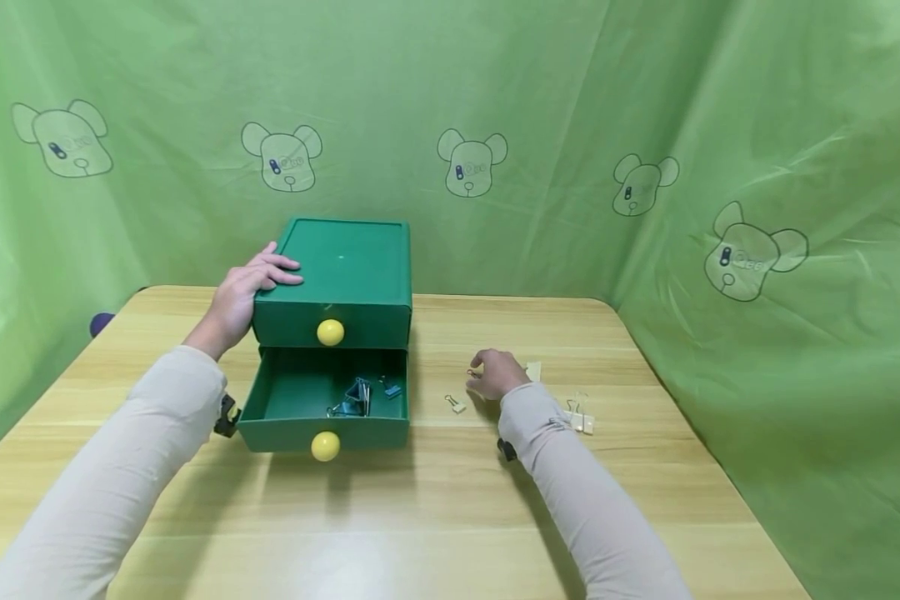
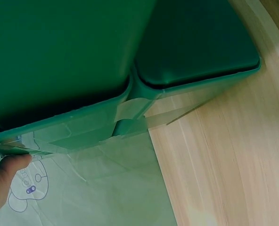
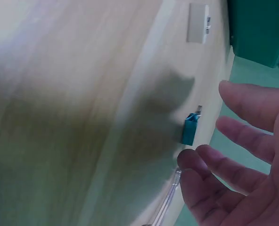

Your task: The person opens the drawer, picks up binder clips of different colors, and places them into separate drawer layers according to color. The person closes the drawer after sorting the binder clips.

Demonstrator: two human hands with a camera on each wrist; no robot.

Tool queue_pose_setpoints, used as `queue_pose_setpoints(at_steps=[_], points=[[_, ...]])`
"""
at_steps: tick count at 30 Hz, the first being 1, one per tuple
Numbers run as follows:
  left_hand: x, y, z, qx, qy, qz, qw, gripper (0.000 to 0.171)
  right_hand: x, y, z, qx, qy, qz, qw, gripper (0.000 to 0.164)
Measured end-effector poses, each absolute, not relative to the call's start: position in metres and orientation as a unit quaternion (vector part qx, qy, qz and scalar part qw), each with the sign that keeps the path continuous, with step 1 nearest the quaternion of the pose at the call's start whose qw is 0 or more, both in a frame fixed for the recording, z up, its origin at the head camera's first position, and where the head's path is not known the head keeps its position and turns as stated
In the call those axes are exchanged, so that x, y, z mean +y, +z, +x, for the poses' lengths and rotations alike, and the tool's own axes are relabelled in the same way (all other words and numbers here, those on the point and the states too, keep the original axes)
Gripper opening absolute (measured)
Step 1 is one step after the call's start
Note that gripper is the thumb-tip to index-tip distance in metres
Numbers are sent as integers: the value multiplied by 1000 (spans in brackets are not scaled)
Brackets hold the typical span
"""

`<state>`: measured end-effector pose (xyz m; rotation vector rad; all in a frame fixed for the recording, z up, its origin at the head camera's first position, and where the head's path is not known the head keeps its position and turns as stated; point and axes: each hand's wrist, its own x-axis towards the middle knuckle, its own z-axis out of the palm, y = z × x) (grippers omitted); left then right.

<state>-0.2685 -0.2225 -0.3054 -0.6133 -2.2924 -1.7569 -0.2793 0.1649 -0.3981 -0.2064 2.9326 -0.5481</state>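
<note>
My left hand (image 1: 242, 298) rests on the left edge of a green two-drawer cabinet (image 1: 345, 258), fingers lying along its top. In the left wrist view its thumb (image 2: 14, 165) touches the cabinet's side. The lower drawer (image 1: 285, 437) is pulled out and holds several teal binder clips (image 1: 356, 398); the upper one is closed. Over the table to the right, my right hand (image 1: 497, 375) has loosely bent, parted fingers and holds nothing. A teal binder clip (image 3: 190, 129) lies close by its fingertips in the right wrist view, covered by the hand in the head view.
A small white binder clip (image 1: 456, 405) lies between cabinet and right hand. Larger white binder clips (image 1: 581, 421) lie beside the right forearm, one (image 1: 534, 371) partly behind the hand. Green curtain (image 1: 540, 100) surrounds the wooden table (image 1: 330, 533). Yellow knobs (image 1: 326, 446) stick out from the drawers.
</note>
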Motion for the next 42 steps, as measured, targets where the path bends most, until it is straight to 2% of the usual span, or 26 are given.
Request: queue_pose_setpoints(at_steps=[4, 11, 19, 22, 27, 30, 35, 42], points=[[-222, -305, -269, -772, -593, -208, 96, 40, 167, -402, -280, 979, -174, -61, 88, 42], [-221, -306, -268, -769, -598, -207, 89, 40, 170, -410, -282, 981, -165, -58, 80, 33], [-221, -306, -268, -768, -600, -205, 90, 41, 173, -415, -282, 984, -157, -66, 54, 6], [-220, -306, -268, -766, -602, -205, 89, 41, 175, -415, -281, 983, -163, -70, 55, 9], [-219, -307, -268, -765, -604, -206, 87, 40, 181, -413, -274, 975, -207, -60, 61, 4], [-218, -307, -269, -764, -604, -209, 87, 40, 186, -413, -272, 969, -235, -54, 50, 14], [-222, -305, -269, -763, -604, -210, 93, 41, 186, -404, -269, 961, -265, -71, 30, 22], [-222, -305, -269, -768, -599, -205, 92, 41, 175, -383, -259, 956, -272, -113, -5, 17]])
